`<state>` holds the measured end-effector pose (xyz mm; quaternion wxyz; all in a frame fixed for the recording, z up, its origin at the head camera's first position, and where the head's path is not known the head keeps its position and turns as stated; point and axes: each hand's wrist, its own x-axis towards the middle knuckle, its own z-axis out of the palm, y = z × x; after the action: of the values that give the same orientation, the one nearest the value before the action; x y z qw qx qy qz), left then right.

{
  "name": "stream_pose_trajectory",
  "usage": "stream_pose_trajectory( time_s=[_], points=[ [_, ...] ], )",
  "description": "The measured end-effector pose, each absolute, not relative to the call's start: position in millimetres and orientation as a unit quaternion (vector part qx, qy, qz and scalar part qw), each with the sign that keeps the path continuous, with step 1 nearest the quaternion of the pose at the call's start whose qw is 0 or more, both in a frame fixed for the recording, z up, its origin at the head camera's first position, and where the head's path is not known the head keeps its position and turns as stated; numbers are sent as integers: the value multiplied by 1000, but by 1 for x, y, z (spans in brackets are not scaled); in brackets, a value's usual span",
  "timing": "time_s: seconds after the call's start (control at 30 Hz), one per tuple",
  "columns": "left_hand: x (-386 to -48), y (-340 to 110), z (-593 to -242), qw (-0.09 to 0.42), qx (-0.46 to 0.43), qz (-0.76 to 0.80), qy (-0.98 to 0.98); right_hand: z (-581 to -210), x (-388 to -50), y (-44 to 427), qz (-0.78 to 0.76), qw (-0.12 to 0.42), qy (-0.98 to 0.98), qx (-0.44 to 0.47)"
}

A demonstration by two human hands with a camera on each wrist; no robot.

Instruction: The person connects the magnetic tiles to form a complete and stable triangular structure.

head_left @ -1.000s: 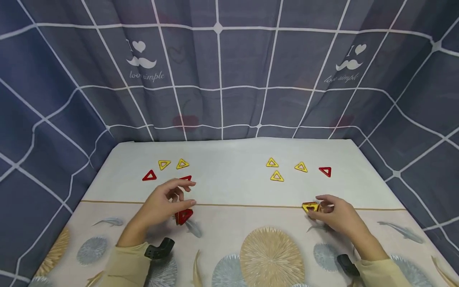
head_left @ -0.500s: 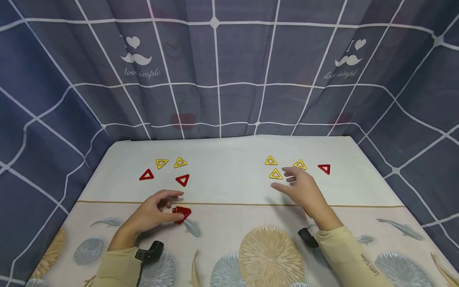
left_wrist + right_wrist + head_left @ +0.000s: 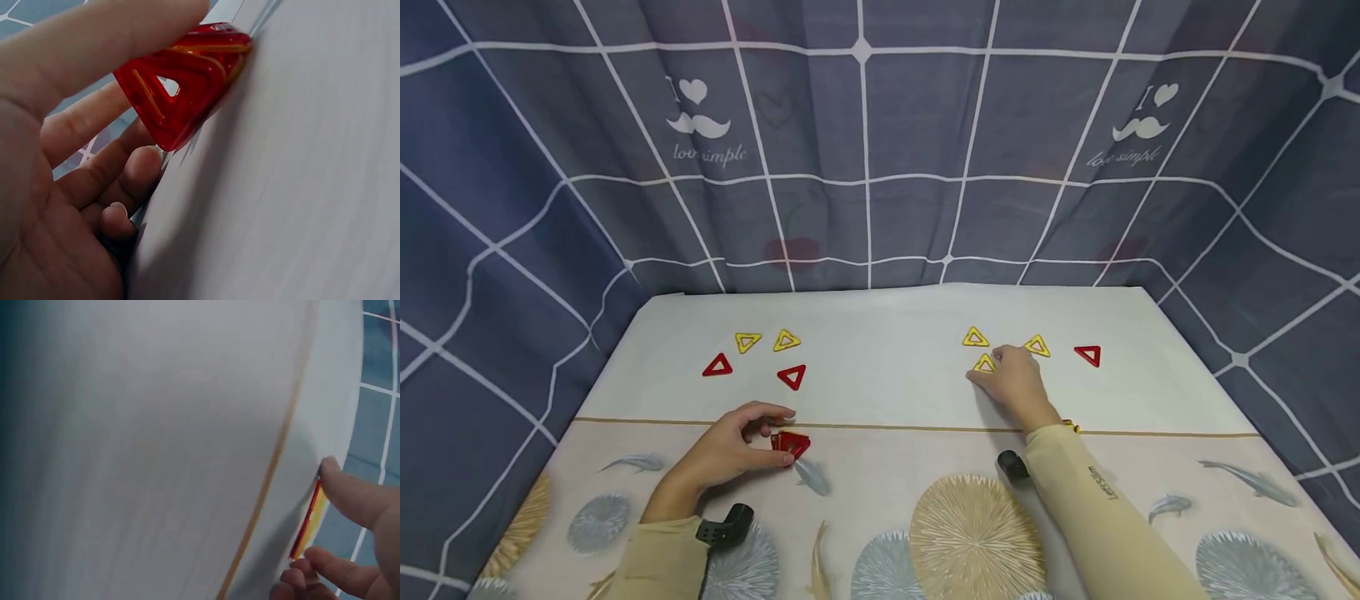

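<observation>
Near the tan line across the cloth, my left hand (image 3: 730, 446) holds a red triangular piece (image 3: 793, 443) low at the table. In the left wrist view the thumb lies over this red triangle (image 3: 181, 94), which shows thin yellow lines, and the other fingers curl behind it. My right hand (image 3: 1017, 385) reaches onto the white area, with thumb and index finger at opposite sides of a yellow triangle (image 3: 984, 363). Seen edge-on in the right wrist view, that yellow triangle (image 3: 308, 522) shows a red strip along one side and sits between the fingertips.
Flat triangles lie farther back: two yellow ones at left, including one yellow triangle (image 3: 786, 339), above two red ones; one red triangle (image 3: 1087, 356) at far right. A yellow piece (image 3: 1070, 425) is mostly hidden behind the right sleeve. A gridded curtain (image 3: 865, 167) surrounds the table.
My right hand has left the yellow piece at the tan line, moved up and left, and closed on a yellow triangle. The left thumb has come down onto the red triangular piece.
</observation>
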<state>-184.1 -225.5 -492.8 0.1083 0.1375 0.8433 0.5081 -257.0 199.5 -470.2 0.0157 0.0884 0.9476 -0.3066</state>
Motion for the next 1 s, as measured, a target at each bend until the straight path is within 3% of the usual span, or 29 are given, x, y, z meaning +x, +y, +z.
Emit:
stream_pose_trajectory(
  time_s=[0.4,1.0],
  points=[
    [-183,-223,-496,99,134,511,843,-474,-257,201,-323,23,943,74],
    [-183,-222,-497,109,140,480,859,-464,-231,166,-318,91,944,-23]
  ],
)
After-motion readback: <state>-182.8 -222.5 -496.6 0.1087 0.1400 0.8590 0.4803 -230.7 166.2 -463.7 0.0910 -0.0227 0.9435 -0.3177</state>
